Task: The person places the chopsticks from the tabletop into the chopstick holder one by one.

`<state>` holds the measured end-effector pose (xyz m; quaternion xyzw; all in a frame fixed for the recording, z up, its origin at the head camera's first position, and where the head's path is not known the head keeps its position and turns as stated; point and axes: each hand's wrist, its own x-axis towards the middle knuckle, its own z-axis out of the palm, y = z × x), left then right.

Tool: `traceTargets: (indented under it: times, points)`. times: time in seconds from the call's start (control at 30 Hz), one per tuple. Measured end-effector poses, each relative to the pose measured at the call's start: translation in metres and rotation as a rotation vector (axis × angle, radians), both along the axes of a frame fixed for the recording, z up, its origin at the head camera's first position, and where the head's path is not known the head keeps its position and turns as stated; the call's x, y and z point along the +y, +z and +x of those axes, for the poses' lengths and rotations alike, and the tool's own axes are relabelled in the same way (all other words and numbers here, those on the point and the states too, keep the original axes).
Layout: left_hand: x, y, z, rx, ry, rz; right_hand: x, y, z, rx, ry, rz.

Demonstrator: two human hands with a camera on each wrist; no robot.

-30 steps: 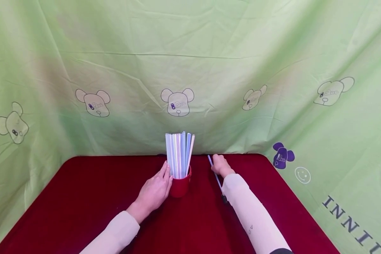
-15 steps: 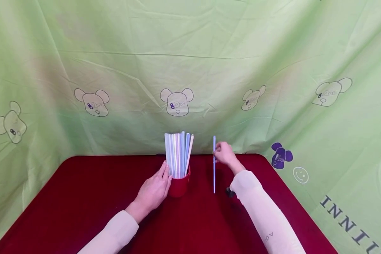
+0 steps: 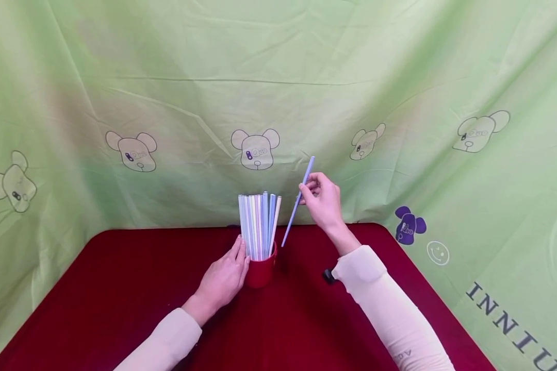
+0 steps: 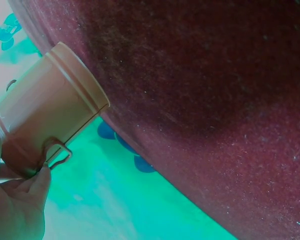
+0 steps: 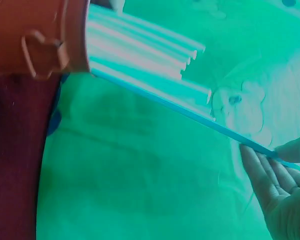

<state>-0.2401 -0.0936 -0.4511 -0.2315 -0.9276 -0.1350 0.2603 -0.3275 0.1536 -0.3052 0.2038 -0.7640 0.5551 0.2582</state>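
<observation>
Pale blue, white and pinkish straws (image 3: 256, 226) stand bundled in a red cup (image 3: 260, 273) at the middle of the table. The cup has small loop handles (image 5: 32, 55) on its sides. My left hand (image 3: 225, 275) holds the cup at its left upper side, thumb in front and fingers behind, fingertips beside the straws. Up to the right of the cup, my right hand (image 3: 324, 201) pinches one blue straw (image 3: 293, 214) between thumb and fingers. This straw leans, its top to the right and its lower end in the air just right of the cup's rim.
A dark red cloth (image 3: 120, 288) covers the table. Green fabric (image 3: 190, 113) printed with bear heads hangs behind and at the sides, close to the table's back edge. A small black piece (image 3: 328, 276) sits at the right sleeve cuff.
My right hand has lifted the blue straw off the table on the right, turned it upright, then brought it up and left so it leans towards the cup. My left hand stays put.
</observation>
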Motion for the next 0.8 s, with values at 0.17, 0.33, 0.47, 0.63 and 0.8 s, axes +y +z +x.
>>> traceTargets:
  times: [0.17, 0.33, 0.47, 0.63, 0.8]
  points:
    - [0.000, -0.001, -0.001, 0.010, -0.003, 0.002, -0.013, -0.003, 0.006, 0.054, 0.048, -0.035]
    - [0.000, 0.000, -0.001, 0.021, -0.004, 0.000, -0.023, -0.019, 0.006, 0.022, 0.087, 0.005]
    - [0.000, -0.001, -0.002, 0.029, -0.001, -0.005, -0.029, -0.037, 0.005, -0.029, 0.094, 0.061]
    - [0.002, -0.001, -0.003, 0.020, 0.007, -0.008, -0.032, -0.061, 0.005, -0.103, 0.054, 0.163]
    - [0.003, -0.001, -0.002, 0.006, 0.008, -0.012, -0.031, -0.077, 0.008, -0.139, -0.008, 0.266]
